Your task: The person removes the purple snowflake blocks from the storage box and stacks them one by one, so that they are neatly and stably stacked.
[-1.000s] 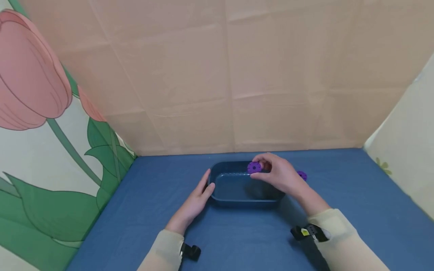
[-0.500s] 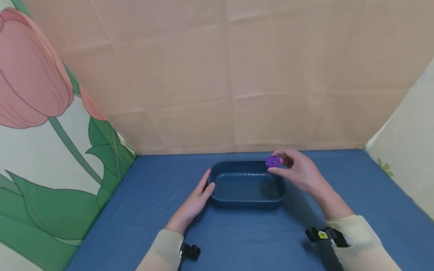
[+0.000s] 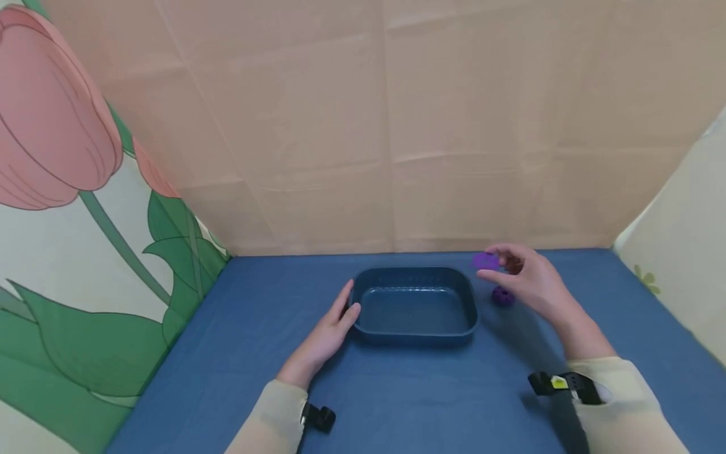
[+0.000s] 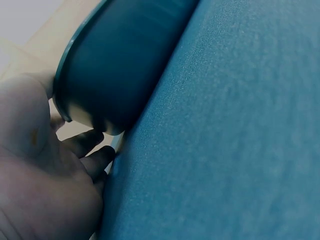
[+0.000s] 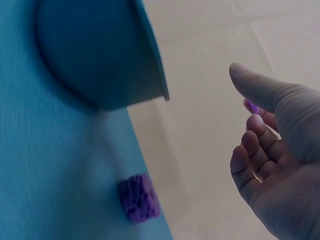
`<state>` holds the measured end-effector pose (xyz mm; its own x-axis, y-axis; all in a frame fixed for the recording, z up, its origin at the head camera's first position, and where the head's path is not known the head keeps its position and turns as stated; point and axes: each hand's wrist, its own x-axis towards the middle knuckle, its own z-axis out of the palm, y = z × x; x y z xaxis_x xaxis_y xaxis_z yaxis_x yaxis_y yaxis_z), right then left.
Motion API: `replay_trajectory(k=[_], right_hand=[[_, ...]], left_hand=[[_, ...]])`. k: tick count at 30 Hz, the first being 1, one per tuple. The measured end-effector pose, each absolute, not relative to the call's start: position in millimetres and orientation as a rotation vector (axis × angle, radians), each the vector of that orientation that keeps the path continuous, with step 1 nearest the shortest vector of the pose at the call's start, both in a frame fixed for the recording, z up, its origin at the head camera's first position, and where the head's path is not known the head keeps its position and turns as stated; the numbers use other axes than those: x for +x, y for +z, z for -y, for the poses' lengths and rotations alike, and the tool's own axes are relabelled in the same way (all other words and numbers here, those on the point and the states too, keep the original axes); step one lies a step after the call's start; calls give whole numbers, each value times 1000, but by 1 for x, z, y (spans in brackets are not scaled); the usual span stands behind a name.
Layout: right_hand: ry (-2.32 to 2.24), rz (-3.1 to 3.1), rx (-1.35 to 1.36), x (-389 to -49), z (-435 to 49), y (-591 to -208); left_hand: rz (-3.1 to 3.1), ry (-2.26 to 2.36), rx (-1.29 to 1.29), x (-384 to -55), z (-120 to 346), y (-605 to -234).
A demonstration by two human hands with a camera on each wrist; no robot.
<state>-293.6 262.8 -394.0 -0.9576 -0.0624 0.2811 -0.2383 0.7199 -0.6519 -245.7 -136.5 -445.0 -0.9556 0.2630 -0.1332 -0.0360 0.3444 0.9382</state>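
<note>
In the head view, my left hand (image 3: pixel 322 343) rests against the left end of a dark blue tray (image 3: pixel 416 337), thumb by the front corner and fingers along the outer wall. The left wrist view has its fingertips low beside that wall. My right hand (image 3: pixel 530 277) is raised past the tray's right end, pinching a thin purple notched disc (image 3: pixel 485 261) between thumb and fingers. Just a sliver of this disc (image 5: pixel 252 107) shows behind the thumb in the right wrist view. Below the hand, a short stack of purple notched discs (image 3: pixel 503 296) stands on the table.
Blue cloth (image 3: pixel 420 397) covers the table. A beige sheet (image 3: pixel 391 157) hangs along the back edge, and a wall with painted tulips (image 3: pixel 62 113) rises at the left. A pale wall (image 3: pixel 686 239) borders the right side.
My right hand has moved right with the purple disc, from over the tray to beyond its right end. The disc has tilted flatter. My left hand stays at the tray.
</note>
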Motion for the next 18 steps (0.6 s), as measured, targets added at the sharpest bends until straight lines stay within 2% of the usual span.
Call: replay_trajectory(k=[18], right_hand=[[1029,2779,264,-309,-305,-430]], left_hand=[[-2343,1649,201,-246,138,-445]])
